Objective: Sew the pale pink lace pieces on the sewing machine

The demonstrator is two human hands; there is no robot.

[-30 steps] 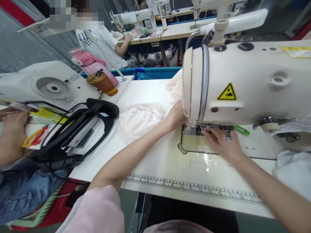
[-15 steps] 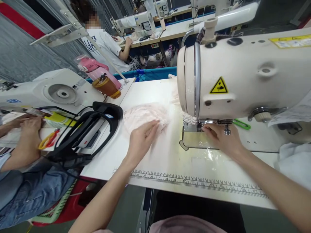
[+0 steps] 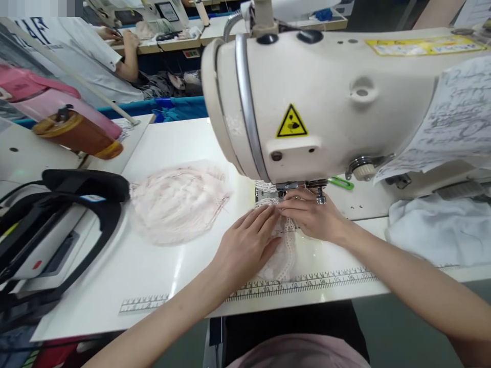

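Observation:
A sheer pale lace fabric piece [image 3: 287, 255] with a scalloped trim lies at the sewing machine's needle area and hangs toward the table's front edge. On its left part my left hand [image 3: 251, 237] grips the fabric, fingers together and pointing at the presser foot [image 3: 282, 191]. My right hand [image 3: 312, 214] pinches the lace edge close beside the foot, fingertips almost meeting those of the left. The undersides of both hands are hidden. Above them is the sewing machine head [image 3: 307, 102]. A pile of pale pink lace pieces [image 3: 180, 202] lies to the left.
A black headset-like device [image 3: 88, 189] lies at the left, near a brown cup [image 3: 76, 133] and a pink bottle [image 3: 65, 105]. White cloth [image 3: 441, 230] and a green clip [image 3: 341, 183] are at the right. A printed ruler [image 3: 307, 286] runs along the front edge. Another person [image 3: 76, 56] sits beyond.
My left hand has left the pink pile and moved right to the needle area. A lace piece now lies under both hands. The camera view has shifted right.

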